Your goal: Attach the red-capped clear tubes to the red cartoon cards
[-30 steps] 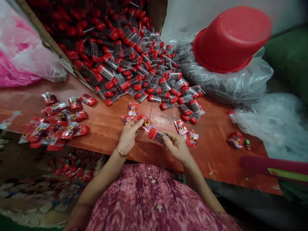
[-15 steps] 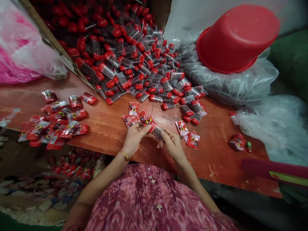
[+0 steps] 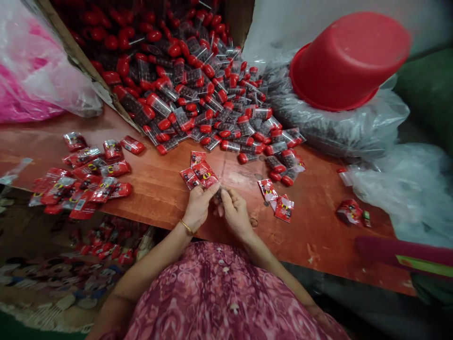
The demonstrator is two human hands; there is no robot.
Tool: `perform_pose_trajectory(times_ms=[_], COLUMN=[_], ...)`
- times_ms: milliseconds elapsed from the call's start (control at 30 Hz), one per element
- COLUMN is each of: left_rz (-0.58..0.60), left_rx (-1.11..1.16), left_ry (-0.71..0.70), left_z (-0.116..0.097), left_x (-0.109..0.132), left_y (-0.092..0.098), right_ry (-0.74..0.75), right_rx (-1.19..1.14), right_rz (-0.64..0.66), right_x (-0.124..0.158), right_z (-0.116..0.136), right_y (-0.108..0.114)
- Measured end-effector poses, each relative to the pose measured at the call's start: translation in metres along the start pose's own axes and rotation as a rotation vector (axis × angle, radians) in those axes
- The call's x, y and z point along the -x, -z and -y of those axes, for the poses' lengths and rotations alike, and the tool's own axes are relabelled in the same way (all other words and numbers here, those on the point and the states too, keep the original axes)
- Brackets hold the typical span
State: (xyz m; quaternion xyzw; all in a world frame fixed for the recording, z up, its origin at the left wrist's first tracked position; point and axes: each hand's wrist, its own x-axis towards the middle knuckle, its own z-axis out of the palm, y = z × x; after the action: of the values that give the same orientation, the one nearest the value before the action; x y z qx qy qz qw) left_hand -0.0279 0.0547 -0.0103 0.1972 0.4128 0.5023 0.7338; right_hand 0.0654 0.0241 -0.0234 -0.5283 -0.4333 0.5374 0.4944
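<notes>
Head: reddish table (image 3: 325, 226), pale wall (image 3: 279, 28)

A pink-and-maroon garment of printed fabric (image 3: 198, 297) is worn, covered in swirling, scroll-like motifs. Its front is set with a vertical row of small, pale, shiny buttons (image 3: 234, 307). A slim gold-coloured bangle (image 3: 187, 227) is worn at the wrist of the left hand (image 3: 198, 207).

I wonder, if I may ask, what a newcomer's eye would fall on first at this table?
Probably the great heap of red-ended clear containers spilling from the cardboard box at the back. Next might come the big red bucket, upside down on a bulging plastic bag at back right. At front centre, the left hand and right hand hold a mostly hidden container.
</notes>
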Motion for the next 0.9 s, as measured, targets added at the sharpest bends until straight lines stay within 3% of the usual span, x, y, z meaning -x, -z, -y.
perform_pose_trajectory(times_ms=[200, 333, 433, 600, 700, 900], left_rz=[-0.043, 0.014, 0.064, 0.012, 0.014, 0.006], left_rx=[0.084, -0.036, -0.141, -0.046, -0.019, -0.164], left_ry=[0.034, 0.009, -0.014, -0.136, -0.134, -0.138], left_z=[-0.008, -0.006, -0.003, -0.001, 0.005, 0.014], left_x=[-0.005, -0.004, -0.001, 0.0, 0.0, 0.009], left_y=[0.004, 0.007, 0.008, 0.006, 0.007, 0.007], right_ry=[0.161, -0.009, -0.078, 0.03, 0.087, 0.009], right_rx=[0.143, -0.081, -0.237, -0.089, 0.043, -0.092], right_rz=[-0.003, 0.093, 0.081, 0.015, -0.039, -0.069], right_x=[0.0, -0.002, -0.004, -0.003, -0.001, -0.001], right_z=[-0.003, -0.001, 0.003, 0.003, 0.001, 0.006], right_y=[0.001, -0.003, -0.008, -0.008, -0.007, -0.011])
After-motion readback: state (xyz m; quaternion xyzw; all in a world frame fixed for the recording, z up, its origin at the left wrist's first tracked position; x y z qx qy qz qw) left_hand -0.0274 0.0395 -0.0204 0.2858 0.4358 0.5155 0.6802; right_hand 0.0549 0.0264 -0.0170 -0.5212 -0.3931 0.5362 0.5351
